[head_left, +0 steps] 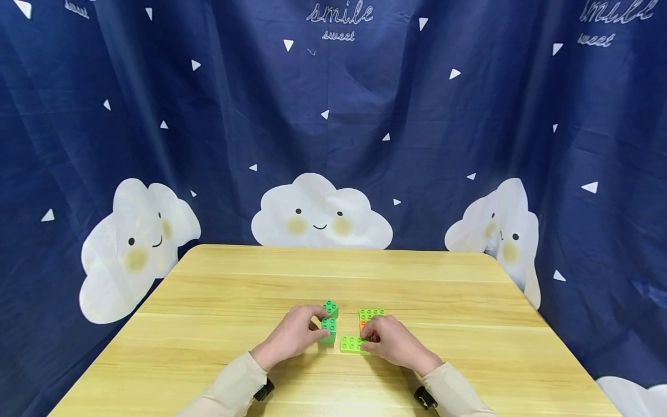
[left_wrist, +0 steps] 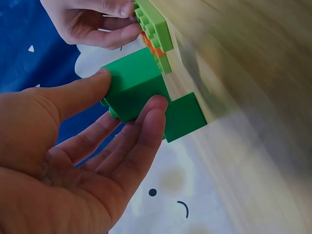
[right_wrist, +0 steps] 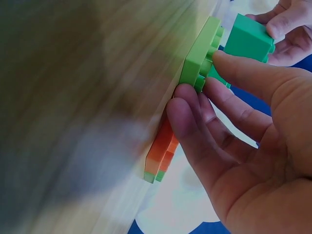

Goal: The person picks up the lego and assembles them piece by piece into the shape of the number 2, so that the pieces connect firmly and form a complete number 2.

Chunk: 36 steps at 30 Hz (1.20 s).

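On the table, my left hand (head_left: 292, 333) pinches a green building block (left_wrist: 134, 87) between its thumb and fingers. A second green building block (head_left: 330, 307) stands just behind it, set at an angle. To the right, my right hand (head_left: 393, 341) pinches the right part of a flat lime-green building block (right_wrist: 197, 53), its thumb by the studs and its fingers at the end. Behind that piece lies an orange building block (right_wrist: 161, 148), partly hidden by the right fingers. Another flat lime-green building block (head_left: 372, 313) lies at the far end of the orange one.
The light wooden table (head_left: 250, 284) reaches back to a dark blue curtain (head_left: 333, 139) printed with white clouds and triangles. Dark straps (head_left: 264, 390) sit at both wrists, below beige sleeves.
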Tool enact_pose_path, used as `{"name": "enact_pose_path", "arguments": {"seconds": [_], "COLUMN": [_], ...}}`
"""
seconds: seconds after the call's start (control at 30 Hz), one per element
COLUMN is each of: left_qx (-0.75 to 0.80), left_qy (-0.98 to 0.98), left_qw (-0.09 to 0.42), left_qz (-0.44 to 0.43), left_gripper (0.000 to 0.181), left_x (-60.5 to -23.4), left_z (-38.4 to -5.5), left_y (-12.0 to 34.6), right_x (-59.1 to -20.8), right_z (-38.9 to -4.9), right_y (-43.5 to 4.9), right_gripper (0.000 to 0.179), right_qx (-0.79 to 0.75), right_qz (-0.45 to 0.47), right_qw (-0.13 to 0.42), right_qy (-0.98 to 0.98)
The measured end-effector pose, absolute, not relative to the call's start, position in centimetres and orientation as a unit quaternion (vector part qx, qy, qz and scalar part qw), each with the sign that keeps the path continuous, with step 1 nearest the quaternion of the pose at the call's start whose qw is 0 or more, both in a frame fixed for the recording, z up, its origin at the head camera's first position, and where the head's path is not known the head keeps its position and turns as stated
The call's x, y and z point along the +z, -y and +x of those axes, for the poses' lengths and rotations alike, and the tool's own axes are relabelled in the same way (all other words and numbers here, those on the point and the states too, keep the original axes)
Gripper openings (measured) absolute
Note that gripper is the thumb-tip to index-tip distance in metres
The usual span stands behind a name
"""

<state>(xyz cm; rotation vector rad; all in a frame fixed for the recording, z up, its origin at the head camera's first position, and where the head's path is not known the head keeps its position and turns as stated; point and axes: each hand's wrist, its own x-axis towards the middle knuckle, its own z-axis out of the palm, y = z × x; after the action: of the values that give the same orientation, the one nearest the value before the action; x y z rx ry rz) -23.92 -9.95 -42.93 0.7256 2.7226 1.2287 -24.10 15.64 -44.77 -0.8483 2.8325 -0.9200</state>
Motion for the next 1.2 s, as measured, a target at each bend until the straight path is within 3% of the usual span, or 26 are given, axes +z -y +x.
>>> {"name": "enact_pose_path", "arguments": {"seconds": [1.2], "left_qx": [0.427], "left_qy": [-0.868], "left_qw": [0.052], "left_qz": [0.249], "left_gripper": [0.034], "left_x": [-43.4], "left_z": [-23.4], "left_y": [7.8], "right_x": [-44.9], "right_z": [-24.1], "right_y": [-15.3], "right_gripper": [0.008], "right_qx": [-0.295], "right_qz": [-0.290], "right_qw": [0.031], "right_qy": [-0.910]}}
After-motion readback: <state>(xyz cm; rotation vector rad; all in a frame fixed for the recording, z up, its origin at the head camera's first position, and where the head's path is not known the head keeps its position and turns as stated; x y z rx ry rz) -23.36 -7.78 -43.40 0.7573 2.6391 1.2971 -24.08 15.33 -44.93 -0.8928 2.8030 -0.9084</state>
